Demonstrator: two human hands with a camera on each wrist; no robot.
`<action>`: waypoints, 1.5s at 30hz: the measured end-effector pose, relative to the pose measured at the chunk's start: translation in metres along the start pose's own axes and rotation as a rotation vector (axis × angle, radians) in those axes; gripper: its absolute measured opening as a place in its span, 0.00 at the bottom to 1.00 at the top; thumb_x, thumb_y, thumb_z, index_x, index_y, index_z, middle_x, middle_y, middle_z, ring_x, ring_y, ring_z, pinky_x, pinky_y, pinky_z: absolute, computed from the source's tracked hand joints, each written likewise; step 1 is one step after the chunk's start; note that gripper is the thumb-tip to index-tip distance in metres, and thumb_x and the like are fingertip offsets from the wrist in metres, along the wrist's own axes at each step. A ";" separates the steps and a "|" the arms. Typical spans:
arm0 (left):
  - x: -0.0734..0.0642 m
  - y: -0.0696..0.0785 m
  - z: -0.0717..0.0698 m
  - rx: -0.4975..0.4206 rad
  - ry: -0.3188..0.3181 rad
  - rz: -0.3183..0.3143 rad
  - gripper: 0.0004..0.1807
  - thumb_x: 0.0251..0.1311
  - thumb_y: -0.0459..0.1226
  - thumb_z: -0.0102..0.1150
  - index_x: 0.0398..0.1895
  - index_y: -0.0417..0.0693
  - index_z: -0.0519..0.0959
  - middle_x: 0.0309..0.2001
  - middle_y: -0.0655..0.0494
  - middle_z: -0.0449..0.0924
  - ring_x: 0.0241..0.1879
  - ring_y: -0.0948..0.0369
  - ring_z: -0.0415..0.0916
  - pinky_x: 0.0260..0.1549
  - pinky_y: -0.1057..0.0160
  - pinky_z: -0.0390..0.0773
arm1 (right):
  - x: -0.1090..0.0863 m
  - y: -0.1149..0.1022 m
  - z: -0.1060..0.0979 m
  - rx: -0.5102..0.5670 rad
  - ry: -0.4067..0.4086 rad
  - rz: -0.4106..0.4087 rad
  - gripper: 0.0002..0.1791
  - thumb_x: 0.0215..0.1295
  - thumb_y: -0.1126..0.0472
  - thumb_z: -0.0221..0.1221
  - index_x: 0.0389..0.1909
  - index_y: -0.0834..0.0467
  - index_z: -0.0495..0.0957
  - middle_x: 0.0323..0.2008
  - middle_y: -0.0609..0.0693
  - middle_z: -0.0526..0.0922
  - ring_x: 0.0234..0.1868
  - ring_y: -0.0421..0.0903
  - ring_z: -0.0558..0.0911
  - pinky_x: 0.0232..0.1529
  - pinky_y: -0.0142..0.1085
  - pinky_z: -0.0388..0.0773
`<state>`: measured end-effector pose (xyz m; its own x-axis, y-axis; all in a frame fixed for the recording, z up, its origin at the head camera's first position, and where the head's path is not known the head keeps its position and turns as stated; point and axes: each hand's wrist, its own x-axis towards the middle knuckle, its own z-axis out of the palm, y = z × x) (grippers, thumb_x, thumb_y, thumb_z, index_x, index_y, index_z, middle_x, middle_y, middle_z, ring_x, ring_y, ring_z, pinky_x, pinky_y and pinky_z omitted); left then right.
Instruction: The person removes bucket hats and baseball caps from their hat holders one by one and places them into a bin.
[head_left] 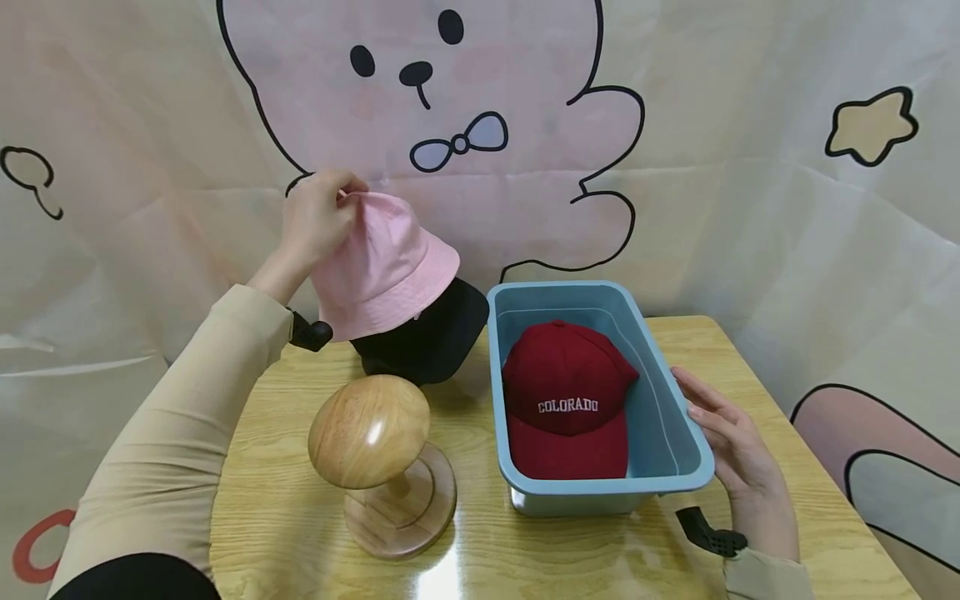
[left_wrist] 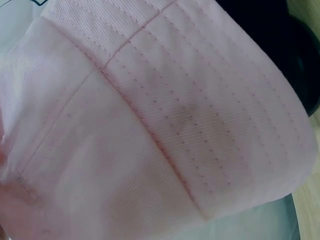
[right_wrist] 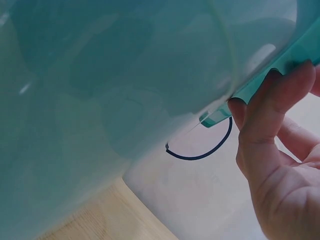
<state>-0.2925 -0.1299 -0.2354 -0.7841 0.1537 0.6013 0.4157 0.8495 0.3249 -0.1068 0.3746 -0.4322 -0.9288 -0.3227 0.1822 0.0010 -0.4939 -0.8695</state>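
Note:
High at the left in the head view, my left hand (head_left: 322, 212) pinches a pink bucket hat (head_left: 390, 258) by its crown. The hat hangs tilted, its brim downward, partly covering a black cap (head_left: 442, 333). Stitching rows on the pink brim (left_wrist: 200, 110) fill much of the left wrist view. At the right side of a blue plastic bin (head_left: 656, 375), my right hand (head_left: 738, 454) touches the outside of the rim with loosely bent fingers. A dark red cap (head_left: 566, 400) lettered COLORADO lies inside the bin, visor toward me.
A round-topped wooden hat stand (head_left: 371, 429) stands left of the bin, in front of the black cap. All rest on a light wooden table (head_left: 480, 558). Behind it hangs a cloth backdrop (head_left: 712, 208) with cartoon drawings.

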 end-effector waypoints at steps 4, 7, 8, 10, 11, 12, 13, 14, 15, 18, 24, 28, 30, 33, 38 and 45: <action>0.005 0.002 -0.004 -0.006 -0.004 -0.032 0.15 0.63 0.31 0.47 0.44 0.43 0.83 0.45 0.45 0.84 0.43 0.48 0.78 0.45 0.49 0.73 | 0.000 0.000 0.000 -0.008 0.005 -0.001 0.28 0.73 0.74 0.34 0.69 0.55 0.64 0.62 0.43 0.75 0.55 0.42 0.81 0.52 0.33 0.80; 0.007 0.004 -0.006 -0.012 -0.005 -0.042 0.15 0.63 0.31 0.47 0.44 0.44 0.83 0.45 0.45 0.84 0.43 0.48 0.77 0.45 0.50 0.73 | 0.000 0.001 0.000 -0.003 -0.007 -0.006 0.29 0.72 0.74 0.34 0.69 0.55 0.64 0.62 0.43 0.75 0.56 0.42 0.81 0.52 0.33 0.80; 0.007 0.004 -0.006 -0.015 -0.003 -0.043 0.15 0.63 0.31 0.47 0.44 0.44 0.83 0.45 0.45 0.84 0.43 0.48 0.77 0.46 0.51 0.73 | 0.000 0.001 -0.001 0.001 -0.011 -0.007 0.29 0.72 0.74 0.34 0.69 0.55 0.64 0.62 0.43 0.75 0.56 0.41 0.81 0.52 0.33 0.80; 0.008 0.005 -0.006 -0.017 -0.001 -0.044 0.15 0.63 0.31 0.47 0.44 0.43 0.83 0.45 0.45 0.84 0.43 0.48 0.77 0.46 0.51 0.73 | 0.001 0.001 -0.001 0.008 -0.024 -0.011 0.29 0.72 0.75 0.33 0.69 0.55 0.64 0.62 0.44 0.75 0.56 0.42 0.81 0.52 0.33 0.80; 0.008 0.006 -0.006 -0.017 -0.002 -0.047 0.15 0.63 0.31 0.46 0.44 0.44 0.83 0.45 0.45 0.84 0.43 0.48 0.77 0.46 0.51 0.73 | 0.001 0.001 -0.001 0.012 -0.029 -0.011 0.29 0.72 0.75 0.33 0.69 0.55 0.64 0.62 0.44 0.75 0.56 0.42 0.81 0.52 0.33 0.79; 0.008 0.006 -0.007 -0.015 -0.003 -0.049 0.15 0.64 0.31 0.46 0.44 0.44 0.83 0.45 0.45 0.84 0.44 0.48 0.77 0.46 0.51 0.73 | 0.001 0.001 -0.001 0.014 -0.033 -0.011 0.29 0.72 0.75 0.33 0.69 0.55 0.64 0.62 0.44 0.75 0.56 0.42 0.81 0.52 0.33 0.79; 0.009 0.007 -0.007 -0.013 -0.004 -0.048 0.15 0.64 0.32 0.46 0.45 0.44 0.83 0.45 0.46 0.84 0.44 0.49 0.77 0.46 0.51 0.73 | 0.001 0.001 -0.001 0.022 -0.038 -0.013 0.29 0.72 0.75 0.33 0.70 0.55 0.64 0.62 0.44 0.75 0.56 0.42 0.81 0.53 0.33 0.79; 0.009 0.009 -0.008 -0.015 -0.005 -0.046 0.15 0.64 0.32 0.46 0.45 0.44 0.83 0.46 0.46 0.84 0.44 0.49 0.77 0.47 0.51 0.73 | 0.001 0.001 -0.001 0.021 -0.038 -0.013 0.29 0.72 0.75 0.33 0.70 0.55 0.64 0.62 0.44 0.75 0.56 0.42 0.81 0.52 0.33 0.79; 0.009 0.010 -0.008 -0.012 -0.007 -0.044 0.15 0.64 0.32 0.46 0.45 0.44 0.83 0.46 0.46 0.84 0.45 0.49 0.77 0.47 0.51 0.73 | 0.000 0.001 -0.001 0.019 -0.037 -0.014 0.29 0.72 0.75 0.33 0.69 0.55 0.64 0.62 0.44 0.75 0.56 0.42 0.81 0.52 0.33 0.79; 0.009 0.016 -0.011 -0.011 -0.010 -0.025 0.15 0.64 0.32 0.46 0.45 0.44 0.83 0.46 0.46 0.84 0.47 0.49 0.77 0.49 0.51 0.73 | 0.000 0.000 0.000 0.026 -0.038 -0.014 0.29 0.72 0.75 0.32 0.69 0.56 0.64 0.62 0.44 0.75 0.56 0.42 0.81 0.52 0.34 0.79; 0.011 0.030 -0.015 -0.013 0.028 0.025 0.14 0.64 0.31 0.47 0.44 0.44 0.83 0.45 0.46 0.84 0.45 0.50 0.78 0.49 0.51 0.74 | -0.001 0.000 0.001 0.034 -0.028 -0.007 0.29 0.72 0.75 0.32 0.69 0.56 0.64 0.62 0.45 0.75 0.56 0.42 0.81 0.52 0.33 0.80; 0.012 0.037 -0.016 -0.032 0.048 0.049 0.13 0.63 0.30 0.48 0.42 0.44 0.83 0.43 0.47 0.84 0.45 0.51 0.78 0.48 0.53 0.74 | 0.000 -0.001 0.001 0.030 -0.020 -0.007 0.29 0.72 0.75 0.32 0.70 0.56 0.64 0.61 0.45 0.75 0.55 0.42 0.81 0.52 0.34 0.80; 0.012 0.041 -0.016 -0.043 0.052 0.060 0.13 0.63 0.29 0.48 0.42 0.44 0.83 0.43 0.47 0.84 0.45 0.52 0.78 0.49 0.54 0.74 | 0.000 -0.001 0.001 0.033 -0.024 -0.008 0.29 0.72 0.75 0.32 0.70 0.56 0.63 0.61 0.45 0.75 0.56 0.43 0.81 0.53 0.34 0.79; 0.013 0.047 -0.016 -0.046 0.057 0.083 0.13 0.62 0.29 0.49 0.41 0.43 0.84 0.42 0.47 0.84 0.45 0.53 0.78 0.49 0.55 0.74 | 0.000 0.000 0.001 0.030 -0.025 -0.008 0.29 0.72 0.75 0.32 0.70 0.56 0.64 0.61 0.45 0.76 0.56 0.42 0.81 0.53 0.34 0.79; 0.013 0.059 -0.015 -0.024 0.031 0.120 0.13 0.62 0.29 0.49 0.41 0.43 0.84 0.42 0.48 0.84 0.45 0.53 0.79 0.51 0.56 0.74 | 0.000 0.000 0.000 0.018 -0.023 -0.008 0.29 0.72 0.75 0.33 0.70 0.56 0.63 0.61 0.45 0.75 0.55 0.42 0.82 0.52 0.34 0.80; 0.014 0.076 -0.017 -0.026 0.003 0.139 0.13 0.63 0.29 0.48 0.41 0.45 0.83 0.42 0.50 0.84 0.44 0.54 0.78 0.48 0.56 0.74 | 0.001 0.001 -0.001 0.037 -0.046 -0.014 0.29 0.72 0.75 0.32 0.70 0.56 0.63 0.62 0.45 0.75 0.56 0.43 0.82 0.52 0.34 0.79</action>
<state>-0.2641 -0.0715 -0.1904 -0.7166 0.2675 0.6441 0.5322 0.8066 0.2571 -0.1077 0.3751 -0.4332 -0.9106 -0.3525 0.2157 0.0031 -0.5279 -0.8493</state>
